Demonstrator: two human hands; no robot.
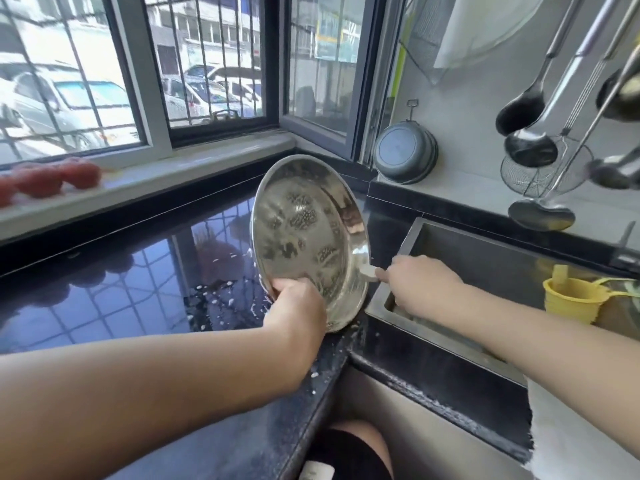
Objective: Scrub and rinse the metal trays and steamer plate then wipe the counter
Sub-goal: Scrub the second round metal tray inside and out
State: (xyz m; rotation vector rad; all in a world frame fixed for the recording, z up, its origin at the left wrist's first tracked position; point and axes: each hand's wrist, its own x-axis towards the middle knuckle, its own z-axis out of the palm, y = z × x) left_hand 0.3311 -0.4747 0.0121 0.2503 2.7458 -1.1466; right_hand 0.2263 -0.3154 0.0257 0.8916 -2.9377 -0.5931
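A: Where's the plate now?

B: The round perforated stainless-steel steamer plate [308, 242] stands tilted on its edge on the glossy black stone counter [114, 285], just left of the steel sink [460, 244]. The left hand [298, 299] grips its near rim, fingers curled over the edge.

A: And the right?

B: The right hand [420, 278] pinches a small pale scrubbing pad [367, 271] against the plate's right rim.

A: Advice?

B: I'd keep the left grip firm so the plate can't skid on the wet, soap-flecked counter, work the pad round the rim and across the holes, then lean it over the sink to rinse.
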